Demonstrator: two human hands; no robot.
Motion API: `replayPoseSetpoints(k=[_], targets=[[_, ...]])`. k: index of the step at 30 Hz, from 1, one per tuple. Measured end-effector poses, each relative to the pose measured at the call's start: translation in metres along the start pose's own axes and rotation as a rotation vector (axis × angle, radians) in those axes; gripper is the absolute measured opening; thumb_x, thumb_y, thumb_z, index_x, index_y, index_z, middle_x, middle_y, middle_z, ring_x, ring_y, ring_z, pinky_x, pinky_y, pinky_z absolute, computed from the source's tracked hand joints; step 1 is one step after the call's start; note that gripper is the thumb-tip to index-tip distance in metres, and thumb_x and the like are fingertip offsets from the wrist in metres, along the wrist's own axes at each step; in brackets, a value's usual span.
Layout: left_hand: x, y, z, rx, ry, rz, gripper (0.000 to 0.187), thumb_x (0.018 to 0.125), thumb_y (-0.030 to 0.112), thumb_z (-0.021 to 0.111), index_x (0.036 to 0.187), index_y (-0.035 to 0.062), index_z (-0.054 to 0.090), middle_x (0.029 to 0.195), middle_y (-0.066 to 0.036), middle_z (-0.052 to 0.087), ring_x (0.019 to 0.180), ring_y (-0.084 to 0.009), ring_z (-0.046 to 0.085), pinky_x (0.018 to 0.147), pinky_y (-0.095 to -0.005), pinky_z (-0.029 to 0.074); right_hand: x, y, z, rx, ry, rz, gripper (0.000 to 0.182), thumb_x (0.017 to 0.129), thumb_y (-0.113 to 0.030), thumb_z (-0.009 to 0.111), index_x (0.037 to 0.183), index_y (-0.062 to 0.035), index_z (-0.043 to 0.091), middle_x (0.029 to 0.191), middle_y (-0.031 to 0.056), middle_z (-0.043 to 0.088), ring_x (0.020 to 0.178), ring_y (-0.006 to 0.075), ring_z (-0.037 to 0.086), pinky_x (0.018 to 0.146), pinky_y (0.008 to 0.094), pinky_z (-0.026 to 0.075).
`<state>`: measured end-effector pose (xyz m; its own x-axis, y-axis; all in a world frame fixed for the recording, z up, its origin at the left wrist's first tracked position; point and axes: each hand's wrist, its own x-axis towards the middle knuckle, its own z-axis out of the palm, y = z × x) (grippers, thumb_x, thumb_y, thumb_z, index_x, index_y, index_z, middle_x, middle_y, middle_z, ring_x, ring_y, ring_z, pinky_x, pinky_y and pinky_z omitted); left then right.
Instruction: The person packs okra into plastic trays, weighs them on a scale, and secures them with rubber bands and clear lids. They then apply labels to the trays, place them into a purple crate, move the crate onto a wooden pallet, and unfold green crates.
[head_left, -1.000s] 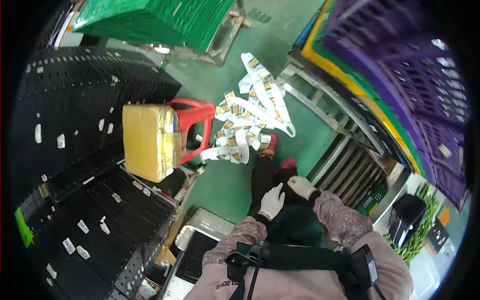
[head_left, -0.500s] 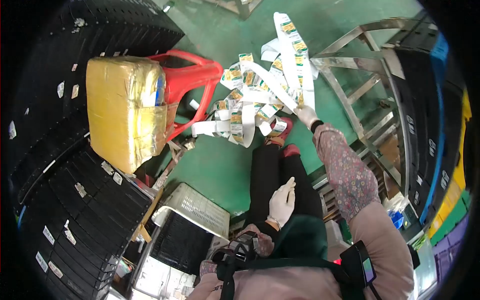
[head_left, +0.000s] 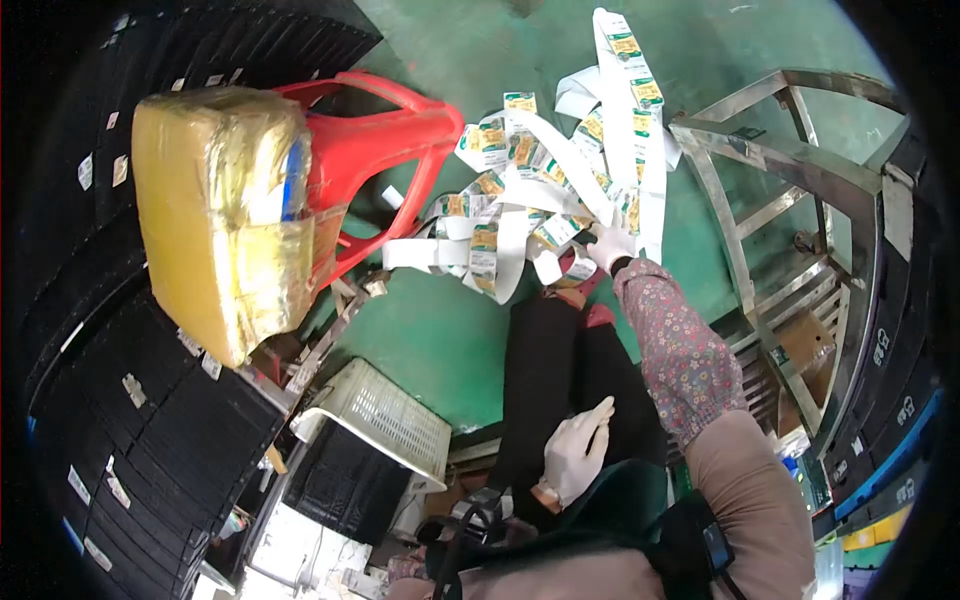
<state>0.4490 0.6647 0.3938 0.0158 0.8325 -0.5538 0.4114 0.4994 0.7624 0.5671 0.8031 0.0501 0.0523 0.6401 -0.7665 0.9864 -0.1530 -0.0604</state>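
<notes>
My right hand [head_left: 611, 246], in a white glove, is at the near side of a tangled heap of label strips [head_left: 512, 215]. Its fingers are closed on the end of a white strip that curves down from the heap. The strips carry repeated green and orange printed labels. Over my lap is my left hand [head_left: 577, 455], also white-gloved, its fingers stretched out and holding nothing. Part of the strips lies against my shoe [head_left: 578, 268].
To the left a red plastic stool [head_left: 375, 145] lies tipped beside a taped yellow box [head_left: 205, 220]. A metal frame [head_left: 790, 160] stands at the right. Stacked black crates [head_left: 120, 420] line the left side. A white basket [head_left: 395, 415] is near my left leg.
My right hand has moved left and closer to me relative to the heap. My left hand stays over my lap. The whole view has shifted slightly.
</notes>
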Motion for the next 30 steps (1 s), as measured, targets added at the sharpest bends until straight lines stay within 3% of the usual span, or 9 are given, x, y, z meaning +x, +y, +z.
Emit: replayPoseSetpoints(k=[5, 9, 11, 13, 17, 21, 26, 27, 30], targets=[[0.004, 0.0, -0.004, -0.008, -0.031, -0.039, 0.041, 0.086, 0.003, 0.061, 0.126, 0.0071, 0.062, 0.107, -0.007, 0.07, 0.091, -0.0206, 0.067, 0.082, -0.0323, 0.052, 0.046, 0.027, -0.005, 0.176, 0.5, -0.015, 0.033, 0.077, -0.038, 0.065, 0.106, -0.025, 0.074, 0.141, 0.0236, 0.046, 0.129, 0.0461, 0.042, 0.106, 0.0489, 0.039], [0.008, 0.0, -0.005, 0.01, -0.06, -0.048, 0.041, 0.087, 0.005, 0.061, 0.127, 0.0078, 0.062, 0.107, -0.006, 0.07, 0.09, -0.0209, 0.066, 0.082, -0.0324, 0.051, 0.096, 0.031, -0.036, 0.541, 0.427, 0.348, 0.036, 0.083, -0.037, 0.063, 0.11, -0.0148, 0.073, 0.135, 0.0203, 0.054, 0.12, 0.0388, 0.054, 0.101, 0.0418, 0.043], [0.01, 0.0, -0.006, 0.043, -0.073, -0.041, 0.041, 0.087, 0.005, 0.06, 0.128, 0.0093, 0.061, 0.107, -0.005, 0.07, 0.09, -0.021, 0.065, 0.082, -0.0327, 0.051, 0.119, 0.048, -0.047, 0.697, -0.031, 0.231, 0.044, 0.079, -0.042, 0.068, 0.108, -0.0083, 0.072, 0.129, 0.0184, 0.06, 0.119, 0.035, 0.057, 0.1, 0.0388, 0.045], [0.01, 0.0, -0.005, 0.049, -0.077, -0.042, 0.041, 0.087, 0.005, 0.06, 0.128, 0.0099, 0.061, 0.107, -0.005, 0.07, 0.09, -0.0212, 0.065, 0.082, -0.0328, 0.05, 0.135, 0.055, -0.021, 0.825, -0.013, 0.116, 0.046, 0.079, -0.043, 0.07, 0.109, -0.0075, 0.071, 0.115, 0.0169, 0.068, 0.111, 0.0318, 0.063, 0.095, 0.0379, 0.049], [0.008, 0.001, -0.003, 0.056, -0.098, -0.083, 0.041, 0.087, 0.006, 0.06, 0.128, 0.0108, 0.061, 0.106, -0.006, 0.07, 0.09, -0.0224, 0.065, 0.082, -0.0334, 0.05, 0.042, 0.012, -0.059, 0.653, 0.249, -0.42, 0.032, 0.079, -0.032, 0.069, 0.101, -0.0079, 0.073, 0.097, 0.0134, 0.071, 0.098, 0.0315, 0.066, 0.088, 0.0385, 0.05], [0.003, -0.003, 0.002, 0.055, -0.106, -0.132, 0.037, 0.089, 0.008, 0.059, 0.126, 0.0111, 0.062, 0.106, -0.007, 0.07, 0.089, -0.0243, 0.065, 0.081, -0.034, 0.051, -0.114, -0.038, -0.118, 0.815, 0.59, -0.621, 0.005, 0.083, -0.007, 0.064, 0.079, -0.0039, 0.066, 0.085, 0.0106, 0.065, 0.083, 0.027, 0.064, 0.077, 0.0368, 0.049], [-0.028, -0.052, 0.011, 0.001, 0.016, -0.211, 0.017, 0.091, 0.013, 0.06, 0.104, 0.0042, 0.068, 0.098, -0.016, 0.069, 0.089, -0.0314, 0.067, 0.076, -0.039, 0.052, -0.275, -0.043, -0.157, 1.02, 0.409, -0.764, 0.009, 0.076, -0.006, 0.071, 0.08, -0.0057, 0.063, 0.085, 0.0088, 0.063, 0.082, 0.0305, 0.062, 0.078, 0.0406, 0.05], [-0.021, -0.038, 0.003, 0.003, -0.069, -0.274, 0.031, 0.095, 0.023, 0.056, 0.121, 0.0064, 0.062, 0.113, -0.017, 0.067, 0.106, -0.0267, 0.064, 0.09, -0.0371, 0.049, -0.302, -0.042, -0.163, 1.027, 0.417, -0.732, 0.009, 0.076, -0.006, 0.071, 0.081, -0.0059, 0.064, 0.086, 0.0087, 0.064, 0.082, 0.0303, 0.063, 0.077, 0.0397, 0.05], [-0.015, -0.04, -0.009, -0.372, -0.235, -0.329, 0.037, 0.096, 0.027, 0.053, 0.128, 0.0071, 0.056, 0.121, -0.017, 0.063, 0.112, -0.0254, 0.061, 0.095, -0.0368, 0.046, -0.364, -0.026, -0.179, 1.08, 0.268, -0.69, 0.007, 0.077, -0.007, 0.072, 0.082, -0.0062, 0.066, 0.088, 0.0078, 0.066, 0.08, 0.028, 0.065, 0.074, 0.0371, 0.051]])
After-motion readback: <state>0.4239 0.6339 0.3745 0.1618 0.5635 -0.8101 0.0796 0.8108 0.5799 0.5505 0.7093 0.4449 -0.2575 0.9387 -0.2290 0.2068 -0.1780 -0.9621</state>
